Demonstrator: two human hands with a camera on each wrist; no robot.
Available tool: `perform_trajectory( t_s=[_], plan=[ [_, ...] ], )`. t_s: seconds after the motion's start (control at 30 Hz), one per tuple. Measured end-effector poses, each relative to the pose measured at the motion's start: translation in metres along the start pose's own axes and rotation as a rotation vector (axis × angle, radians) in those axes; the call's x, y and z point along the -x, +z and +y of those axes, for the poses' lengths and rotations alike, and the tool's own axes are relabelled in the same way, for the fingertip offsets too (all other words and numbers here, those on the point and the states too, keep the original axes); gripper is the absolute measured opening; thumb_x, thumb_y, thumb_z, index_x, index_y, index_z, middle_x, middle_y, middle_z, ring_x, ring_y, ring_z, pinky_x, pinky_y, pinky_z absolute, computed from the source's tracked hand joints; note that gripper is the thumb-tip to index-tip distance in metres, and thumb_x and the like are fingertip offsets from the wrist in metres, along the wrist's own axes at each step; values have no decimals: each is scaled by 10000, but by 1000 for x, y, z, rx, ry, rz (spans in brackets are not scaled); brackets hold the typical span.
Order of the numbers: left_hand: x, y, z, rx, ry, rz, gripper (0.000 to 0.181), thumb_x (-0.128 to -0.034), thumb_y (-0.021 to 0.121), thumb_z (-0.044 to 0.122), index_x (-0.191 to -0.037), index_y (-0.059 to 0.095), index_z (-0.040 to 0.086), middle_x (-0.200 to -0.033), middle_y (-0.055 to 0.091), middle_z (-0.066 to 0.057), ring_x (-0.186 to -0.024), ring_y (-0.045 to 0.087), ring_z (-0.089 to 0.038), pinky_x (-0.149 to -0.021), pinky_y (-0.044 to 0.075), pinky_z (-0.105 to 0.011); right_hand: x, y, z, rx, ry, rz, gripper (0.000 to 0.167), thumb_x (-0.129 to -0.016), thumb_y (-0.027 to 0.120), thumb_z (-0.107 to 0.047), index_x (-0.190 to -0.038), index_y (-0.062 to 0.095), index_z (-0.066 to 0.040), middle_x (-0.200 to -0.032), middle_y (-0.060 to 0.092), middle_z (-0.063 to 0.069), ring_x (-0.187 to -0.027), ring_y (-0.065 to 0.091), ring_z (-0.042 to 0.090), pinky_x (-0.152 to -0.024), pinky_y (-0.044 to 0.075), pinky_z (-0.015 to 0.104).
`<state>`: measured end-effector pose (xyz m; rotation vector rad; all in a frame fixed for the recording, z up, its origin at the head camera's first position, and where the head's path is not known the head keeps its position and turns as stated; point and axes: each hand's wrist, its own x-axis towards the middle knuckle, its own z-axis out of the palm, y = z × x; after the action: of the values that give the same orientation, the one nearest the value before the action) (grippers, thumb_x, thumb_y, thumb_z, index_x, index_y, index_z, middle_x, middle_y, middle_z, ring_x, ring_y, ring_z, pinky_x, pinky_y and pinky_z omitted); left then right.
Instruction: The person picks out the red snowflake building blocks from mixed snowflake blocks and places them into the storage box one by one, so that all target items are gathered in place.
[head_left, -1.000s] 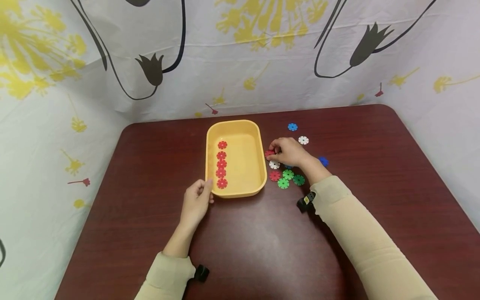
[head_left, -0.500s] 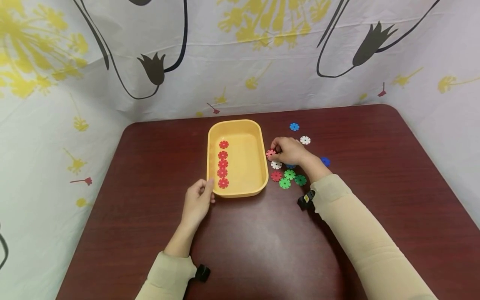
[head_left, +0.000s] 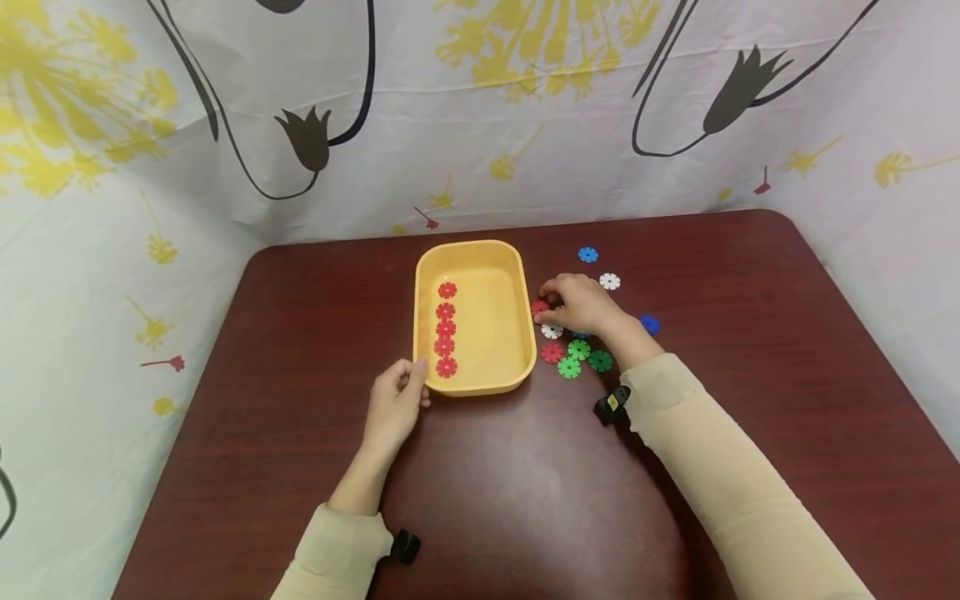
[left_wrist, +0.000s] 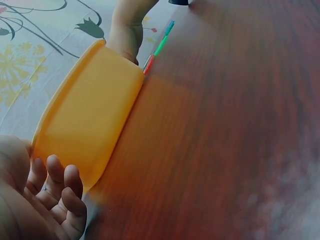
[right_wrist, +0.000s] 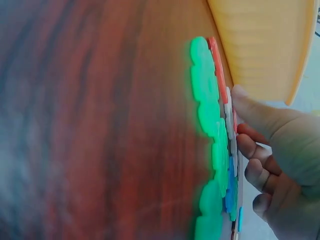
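My left hand (head_left: 395, 402) grips the near left corner of a yellow plastic tray (head_left: 480, 388), thumb on the rim and curled fingers outside the wall. Inside the tray, a column of several red interlocking discs (head_left: 446, 328) runs along the left side. Just right of the tray, my right hand (head_left: 577, 303) has its thumb and forefinger at the edges of a red notched disc (head_left: 539, 307), low over the table. In the right wrist view this disc (right_wrist: 235, 121) is mostly hidden behind the thumb and other discs. A white disc (head_left: 552, 331) lies beneath that hand.
Near the right hand lie another red disc (head_left: 552, 352), several green discs (head_left: 569, 367) and a blue disc (head_left: 649, 324). Farther back are a white disc (head_left: 610, 282) and a lighter blue disc (head_left: 588, 254). Patterned cloth (head_left: 480, 150) hangs behind the dark red table (head_left: 315, 333).
The red disc at my right fingertips looked paler and tilted half a second ago; now it looks darker and flatter. Both hands stay in nearly the same place, and the tray has not moved.
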<state>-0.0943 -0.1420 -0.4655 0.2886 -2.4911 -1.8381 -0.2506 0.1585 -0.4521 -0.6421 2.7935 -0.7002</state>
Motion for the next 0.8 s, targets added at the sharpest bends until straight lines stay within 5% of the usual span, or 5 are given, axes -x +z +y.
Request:
perform_trajectory(
  t_s=[0.37,0.8],
  plan=[
    [1,0,1,-10,-2,-2,372,-1048,574,324,-785,579,60,-674,595,-90,-620,633,-229,-619,582,-315,-3,-2,-5,-39,61,-67,281,-931,760,-229,-1109,671,-30,-980,617,105,-873,542,264,-769,476,399],
    [0,0,0,3,5,1,379,-1046,580,320,-773,569,57,-668,593,-98,-618,630,-241,-618,587,-324,-5,-5,-3,-60,21,-99,296,-925,765,-189,-1051,538,-46,-948,537,107,-857,504,266,-745,428,390]
  ],
)
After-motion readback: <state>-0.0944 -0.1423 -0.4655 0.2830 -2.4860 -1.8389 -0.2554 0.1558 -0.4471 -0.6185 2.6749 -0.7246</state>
